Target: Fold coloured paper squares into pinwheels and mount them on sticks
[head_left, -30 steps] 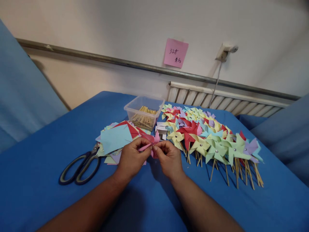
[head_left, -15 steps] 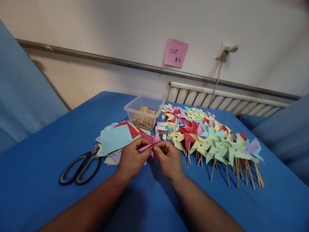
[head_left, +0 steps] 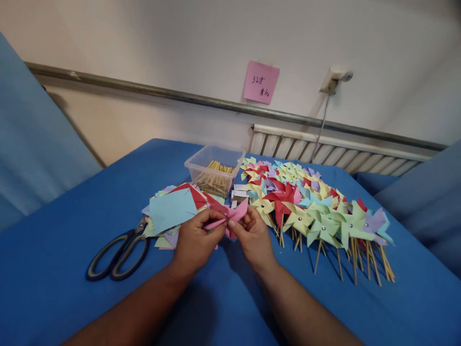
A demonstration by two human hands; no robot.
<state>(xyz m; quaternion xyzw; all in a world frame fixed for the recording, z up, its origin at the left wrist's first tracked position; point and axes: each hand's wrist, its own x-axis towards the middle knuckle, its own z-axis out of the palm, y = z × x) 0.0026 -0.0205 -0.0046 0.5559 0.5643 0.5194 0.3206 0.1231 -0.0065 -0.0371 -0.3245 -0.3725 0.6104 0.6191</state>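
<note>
Pink paper (head_left: pixel 239 211) has spread rightward; inward-angled left hand (head_left: pixel 194 240) and right hand (head_left: pixel 256 241) pinch it, fingers closed.

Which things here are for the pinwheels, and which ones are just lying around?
Seem to be for the pinwheels:
pink paper, held by the left hand and right hand
paper pile
sticks in the clear tub
pinwheels
probably the scissors

Just around:
wall note
plug
radiator

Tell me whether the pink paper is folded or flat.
Folded, at least partly: the pink paper has flaps bent at angles, pinched by the left hand and right hand.
</note>
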